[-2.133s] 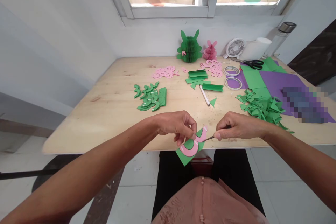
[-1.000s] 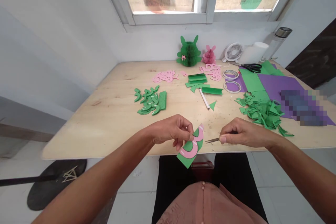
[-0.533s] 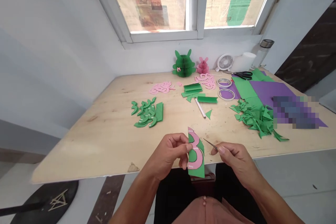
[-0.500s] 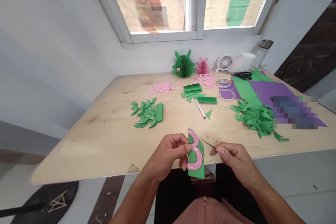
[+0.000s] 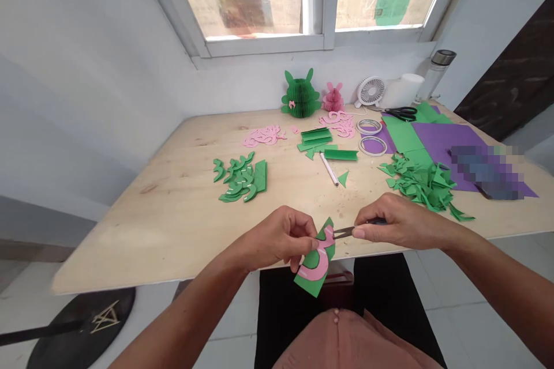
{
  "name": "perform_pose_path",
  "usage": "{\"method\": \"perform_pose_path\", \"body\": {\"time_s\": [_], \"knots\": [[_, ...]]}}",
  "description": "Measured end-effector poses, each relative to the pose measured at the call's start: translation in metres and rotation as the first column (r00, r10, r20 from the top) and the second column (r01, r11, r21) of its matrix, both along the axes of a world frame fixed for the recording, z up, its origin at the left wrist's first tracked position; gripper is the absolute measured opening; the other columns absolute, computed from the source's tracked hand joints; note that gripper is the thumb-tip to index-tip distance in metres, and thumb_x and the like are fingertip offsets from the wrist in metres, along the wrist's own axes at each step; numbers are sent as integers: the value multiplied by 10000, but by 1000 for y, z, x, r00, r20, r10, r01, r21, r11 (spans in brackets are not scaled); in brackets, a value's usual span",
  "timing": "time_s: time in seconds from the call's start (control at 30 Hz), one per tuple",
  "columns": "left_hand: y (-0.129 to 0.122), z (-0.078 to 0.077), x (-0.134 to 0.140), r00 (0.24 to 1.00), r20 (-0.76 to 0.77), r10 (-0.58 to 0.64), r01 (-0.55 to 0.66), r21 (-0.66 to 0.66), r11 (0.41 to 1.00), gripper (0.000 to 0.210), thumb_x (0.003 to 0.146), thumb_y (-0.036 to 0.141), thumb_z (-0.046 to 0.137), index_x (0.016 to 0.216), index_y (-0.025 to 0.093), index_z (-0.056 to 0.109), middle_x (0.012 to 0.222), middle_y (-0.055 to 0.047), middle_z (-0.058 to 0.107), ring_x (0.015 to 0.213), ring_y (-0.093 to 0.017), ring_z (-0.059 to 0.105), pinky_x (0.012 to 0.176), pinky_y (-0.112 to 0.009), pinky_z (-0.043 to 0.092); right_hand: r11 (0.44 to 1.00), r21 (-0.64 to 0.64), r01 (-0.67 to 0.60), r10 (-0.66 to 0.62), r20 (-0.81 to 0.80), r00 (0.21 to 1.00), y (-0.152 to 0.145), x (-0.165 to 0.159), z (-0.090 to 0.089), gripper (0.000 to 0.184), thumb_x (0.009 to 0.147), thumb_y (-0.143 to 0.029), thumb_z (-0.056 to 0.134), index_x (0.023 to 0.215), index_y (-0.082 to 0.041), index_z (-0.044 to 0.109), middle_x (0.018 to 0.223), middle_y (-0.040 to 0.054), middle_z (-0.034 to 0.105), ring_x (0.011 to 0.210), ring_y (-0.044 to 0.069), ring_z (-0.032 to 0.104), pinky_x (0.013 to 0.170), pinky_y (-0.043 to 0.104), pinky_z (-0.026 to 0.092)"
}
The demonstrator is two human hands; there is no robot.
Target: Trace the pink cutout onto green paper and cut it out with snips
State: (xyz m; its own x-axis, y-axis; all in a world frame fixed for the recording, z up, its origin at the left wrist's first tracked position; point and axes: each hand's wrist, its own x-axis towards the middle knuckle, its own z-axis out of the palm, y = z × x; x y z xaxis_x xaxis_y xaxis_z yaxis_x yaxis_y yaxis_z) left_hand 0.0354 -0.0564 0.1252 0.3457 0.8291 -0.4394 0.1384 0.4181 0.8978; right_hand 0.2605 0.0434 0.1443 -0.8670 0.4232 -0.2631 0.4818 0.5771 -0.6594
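Near the table's front edge my left hand (image 5: 285,239) pinches a piece of green paper (image 5: 312,288) between thumb and fingers. A pink curved paper shape (image 5: 319,265), like a figure 3, lies on the green paper, with small whitish marks on it. My right hand (image 5: 392,222) is closed around small scissors (image 5: 344,232). Their blades are parted and point left, with the tips at the upper right edge of the papers. Most of the scissors' handles are hidden in my fingers.
Green curved cutouts (image 5: 238,184) lie left, pink cutouts (image 5: 265,135) behind them. Green scraps (image 5: 426,184) heap at the right by purple paper (image 5: 450,150). A white pen (image 5: 329,170), tape rolls (image 5: 373,146), black-handled scissors (image 5: 402,113) and a fan (image 5: 371,92) are farther back.
The papers in my left hand have turned, their top leaning right. My right hand has risen and swung round, bringing the scissors' parted blades to the papers' upper edge. The view has tilted slightly down.
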Motion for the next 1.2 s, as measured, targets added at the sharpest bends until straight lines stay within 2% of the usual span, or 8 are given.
{"method": "perform_pose_path", "body": {"time_s": [0.13,0.3,0.53,0.8,0.93,1.2], "knots": [[6,0,-3,996,-30,-84,83,-12,996,123,738,229,646,665,146,594,494,52,555,432,-67,525,426,-166,354,998,-3,-61,62,14,998,3,-8,6,428,864,-467,495,561,-165,492,513,-55,304,482,82,237,460,235,186],[9,-1,-7,998,2,-68,68,-30,997,163,727,246,669,634,153,571,453,62,531,412,-71,523,426,-172,373,993,-118,0,5,39,999,11,0,1,438,845,-472,511,538,-182,394,538,-59,262,490,83,228,450,234,181],[13,-7,-9,998,55,-43,47,-78,996,188,700,257,701,614,154,569,417,59,539,380,-77,524,406,-170,375,983,-180,-15,20,27,999,10,9,-4,446,849,-463,515,532,-181,378,541,-67,230,499,81,203,454,236,168],[18,-8,-3,991,36,-128,131,-105,986,146,704,231,678,625,152,584,431,55,568,381,-73,529,400,-163,359,969,-232,-85,91,14,996,10,-1,-5,473,845,-488,536,528,-176,374,542,-70,224,497,74,193,437,236,151],[21,-7,-1,988,32,-152,155,-115,981,143,699,214,675,613,149,580,410,50,568,368,-75,526,392,-162,357,958,-270,-99,105,11,994,10,-3,-8,463,843,-491,543,530,-160,459,536,-73,231,493,73,200,438,232,160],[22,-12,-2,986,82,-143,153,-132,979,145,691,208,685,611,152,578,406,52,569,360,-78,533,381,-160,382,927,-371,-49,54,3,999,10,-4,-16,449,816,-522,565,616,-130,649,525,-75,245,495,78,198,449,239,163]]}}
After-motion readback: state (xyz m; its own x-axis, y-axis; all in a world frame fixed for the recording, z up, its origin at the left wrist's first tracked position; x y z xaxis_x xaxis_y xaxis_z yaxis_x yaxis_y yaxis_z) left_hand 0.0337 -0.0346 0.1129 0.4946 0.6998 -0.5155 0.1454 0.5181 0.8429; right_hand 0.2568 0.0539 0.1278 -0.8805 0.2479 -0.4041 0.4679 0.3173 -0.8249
